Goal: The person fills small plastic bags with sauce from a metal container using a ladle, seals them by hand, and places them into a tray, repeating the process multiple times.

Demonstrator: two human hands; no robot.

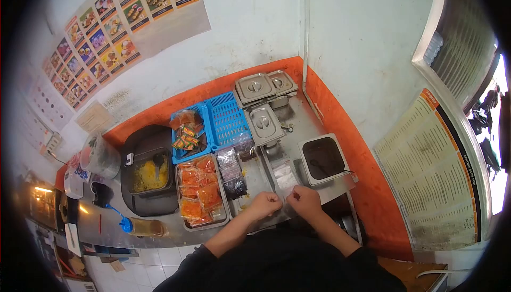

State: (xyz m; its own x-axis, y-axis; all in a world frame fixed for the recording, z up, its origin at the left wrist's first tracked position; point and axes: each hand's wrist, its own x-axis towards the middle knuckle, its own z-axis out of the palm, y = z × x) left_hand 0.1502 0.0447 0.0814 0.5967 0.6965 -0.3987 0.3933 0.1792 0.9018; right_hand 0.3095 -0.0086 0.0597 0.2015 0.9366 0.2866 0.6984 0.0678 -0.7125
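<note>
Take the tray of orange packets point(225, 200) as your landmark; it sits on the steel worktop point(173, 227), its long side running away from you. Far to its left, a glowing appliance point(41, 201) stands beyond the worktop's end. Picture posters point(101, 42) cover the pale wall to its left and behind, and a cloudy tub point(99, 156) stands left of it. Well left and nearer you is a bottle with a blue cap point(146, 227), above pale floor tiles point(149, 273). Just left of the tray, a dark pan point(169, 177) holds yellow food. Directly behind it are two blue baskets point(228, 116), the left one filled with packets.

Right of the tray, dark-ended packets point(230, 167) lie in rows; farther back are lidded steel containers point(255, 87). Your left hand point(266, 204) is to its right, and your right hand point(303, 201) farther right, both with the grip clenched; you cannot tell whether anything thin is pinched. The clear bags point(285, 175) lie right of the tray, just beyond your hands. Farther right come a steel pot with dark contents point(323, 157), an orange wall band point(367, 156) and a printed menu point(439, 175).
</note>
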